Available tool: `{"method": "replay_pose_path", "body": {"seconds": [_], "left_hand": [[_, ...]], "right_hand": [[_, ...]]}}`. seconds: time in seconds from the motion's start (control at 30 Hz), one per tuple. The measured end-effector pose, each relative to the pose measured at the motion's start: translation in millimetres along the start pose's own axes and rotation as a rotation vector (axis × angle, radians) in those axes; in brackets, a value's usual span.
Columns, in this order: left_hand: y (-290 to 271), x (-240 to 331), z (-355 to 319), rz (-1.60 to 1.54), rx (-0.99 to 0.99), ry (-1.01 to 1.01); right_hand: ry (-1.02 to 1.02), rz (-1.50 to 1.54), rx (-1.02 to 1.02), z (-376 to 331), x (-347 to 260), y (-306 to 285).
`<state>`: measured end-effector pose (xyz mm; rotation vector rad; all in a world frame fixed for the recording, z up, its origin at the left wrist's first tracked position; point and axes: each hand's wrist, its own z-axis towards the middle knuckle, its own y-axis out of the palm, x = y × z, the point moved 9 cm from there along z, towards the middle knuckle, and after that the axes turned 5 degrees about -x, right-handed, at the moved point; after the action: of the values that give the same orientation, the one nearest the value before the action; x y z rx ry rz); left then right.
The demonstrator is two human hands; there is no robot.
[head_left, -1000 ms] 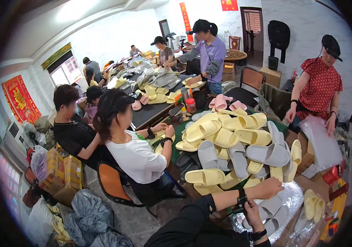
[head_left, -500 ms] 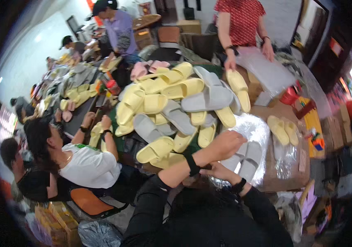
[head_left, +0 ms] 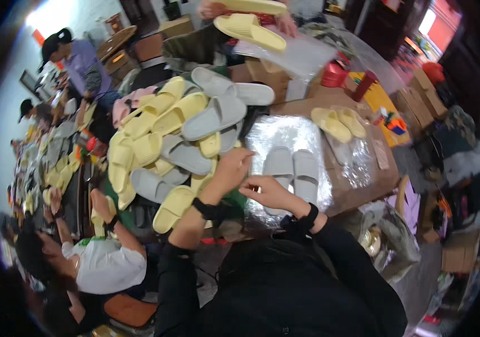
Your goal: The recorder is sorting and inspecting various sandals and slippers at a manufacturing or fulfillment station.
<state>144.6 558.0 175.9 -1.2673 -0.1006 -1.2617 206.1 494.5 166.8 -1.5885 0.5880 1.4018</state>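
A pair of grey slippers [head_left: 305, 168] lies side by side on a sheet of shiny clear plastic film [head_left: 257, 132], directly in front of me. My left hand [head_left: 231, 173] is over the film's left edge, fingers curled together; whatever they might hold is hidden. Just right of it, my right hand [head_left: 271, 192] reaches leftward above the film, its thumb and forefinger apart with nothing seen between them. It partly covers the grey slippers. Left of my hands rises a heap of yellow slippers [head_left: 179, 112] and grey ones, with a yellow slipper [head_left: 172, 209] nearest my left forearm.
Right of the film, a yellow slipper pair [head_left: 332, 124] rests on the cardboard-covered table [head_left: 358, 180]. Across the table, a person's hands hold yellow slippers [head_left: 251, 32]. A co-worker in a white top [head_left: 111, 264] sits at left. An open plastic bag [head_left: 383, 236] stands at right.
My view has swung to the right. My right hand has come away from my left wrist toward the left hand's fingers. The person across has lifted yellow slippers.
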Motion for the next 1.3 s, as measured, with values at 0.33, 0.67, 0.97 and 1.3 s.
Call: {"method": "replay_pose_path", "body": {"seconds": [0.33,0.67,0.97,1.3], "left_hand": [[84.3,112.2,-34.9,-1.128,-1.021,-0.424],[67.9,118.8,-32.8,-0.704,-0.905,-0.251],[82.9,79.8,-37.1,-0.814,-0.781,-0.575],[105.0,59.7,-52.3,-0.950,-0.803,-0.811]], "right_hand": [[-0.802,-0.485,0.046,-32.7,-117.4,42.7],[-1.617,-0.730,-0.189,-98.1,-163.1,105.0],[-1.642,-0.691,-0.182,-100.1,-159.6,105.3],[-1.670,-0.686,-0.207,-101.5,-153.0,115.2]]}}
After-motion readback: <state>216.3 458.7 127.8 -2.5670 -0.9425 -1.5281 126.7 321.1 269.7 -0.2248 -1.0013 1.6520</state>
